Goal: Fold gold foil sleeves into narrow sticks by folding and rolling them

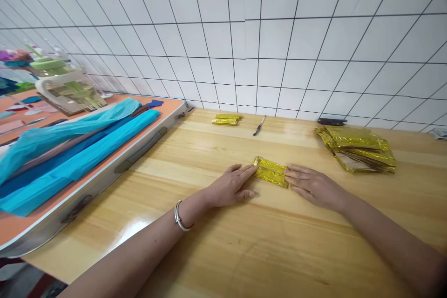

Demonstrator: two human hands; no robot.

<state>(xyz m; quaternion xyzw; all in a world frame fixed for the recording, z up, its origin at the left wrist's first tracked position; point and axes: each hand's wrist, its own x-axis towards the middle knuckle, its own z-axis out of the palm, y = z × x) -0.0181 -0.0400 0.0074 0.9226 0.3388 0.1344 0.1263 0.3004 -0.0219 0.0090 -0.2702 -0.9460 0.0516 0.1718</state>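
A folded piece of gold foil paper (pixel 270 172) lies flat on the wooden table (pixel 279 237). My left hand (pixel 231 185) rests at its left end, fingertips on the foil and thumb spread on the wood. At the right end, the fingers of my right hand (pixel 314 186) lie stretched over the edge of the foil. Neither hand is closed round anything. Farther back are narrow gold rolls or folded strips (pixel 225 119), with a pen (pixel 259 125) to their right. A fanned stack of gold foil sheets (pixel 363 146) is on the right.
An orange-topped board with a pale raised edge (pixel 139 143) stands at the left, bearing blue crepe paper (pixel 84 160), a white basket (pixel 66 91) and a green-lidded bottle (pixel 49 66). A black object (pixel 331 121) lies by the tiled wall (pixel 272 39).
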